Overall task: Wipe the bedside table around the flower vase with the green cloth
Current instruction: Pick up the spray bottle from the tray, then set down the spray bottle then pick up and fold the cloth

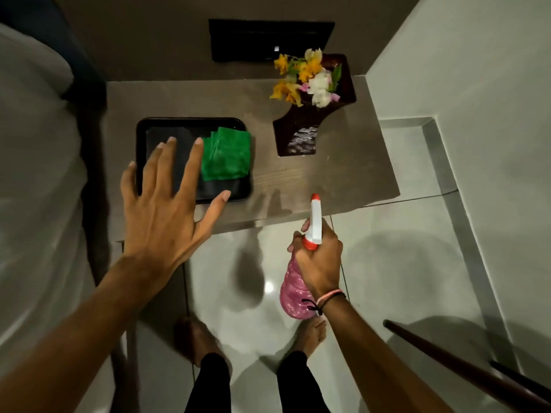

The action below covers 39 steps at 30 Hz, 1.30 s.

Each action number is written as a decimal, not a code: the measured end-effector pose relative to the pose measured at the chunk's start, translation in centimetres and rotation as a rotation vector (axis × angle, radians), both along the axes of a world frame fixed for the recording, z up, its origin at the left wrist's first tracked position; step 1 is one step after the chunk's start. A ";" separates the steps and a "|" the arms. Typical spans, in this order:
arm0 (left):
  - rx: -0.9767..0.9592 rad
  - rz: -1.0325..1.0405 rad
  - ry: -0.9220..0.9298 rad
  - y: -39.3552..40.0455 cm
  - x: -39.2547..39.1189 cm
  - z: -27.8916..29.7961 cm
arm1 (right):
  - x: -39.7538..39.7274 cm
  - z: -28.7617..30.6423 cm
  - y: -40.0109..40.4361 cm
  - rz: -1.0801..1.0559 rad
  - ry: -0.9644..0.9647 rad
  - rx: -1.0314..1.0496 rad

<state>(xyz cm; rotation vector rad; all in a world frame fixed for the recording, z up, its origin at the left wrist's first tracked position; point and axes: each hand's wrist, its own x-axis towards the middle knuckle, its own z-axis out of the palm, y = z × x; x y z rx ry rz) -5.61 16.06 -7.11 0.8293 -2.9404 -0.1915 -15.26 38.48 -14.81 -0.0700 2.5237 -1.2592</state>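
The left hand (162, 216) hovers spread wide, holding nothing, over a black tray (143, 162) on the table (298, 180); the folded green cloth (226, 156) lies just beyond its index fingertip. The right hand (320, 260) grips a pink spray bottle (293, 289), with the flower vase (301, 132) farther ahead.

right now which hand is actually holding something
The right hand, gripping the pink spray bottle. The left hand is empty, fingers spread above the black tray.
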 end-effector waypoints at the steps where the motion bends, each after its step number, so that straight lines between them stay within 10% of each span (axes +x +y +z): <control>1: 0.005 0.004 -0.011 0.3 0.0 0.1 | 0.0 0.0 0.2 0.021 0.004 -0.006; 20: -0.112 0.158 -0.029 -7.9 2.8 2.2 | -0.3 5.2 -14.0 0.407 0.152 -0.514; 28: -0.127 0.140 -0.054 -16.6 4.7 -0.8 | -1.9 2.6 -29.9 0.457 0.241 -0.482; 39: -0.001 0.227 -0.002 -17.8 5.7 -1.2 | -2.3 0.0 -30.3 0.647 0.133 -0.327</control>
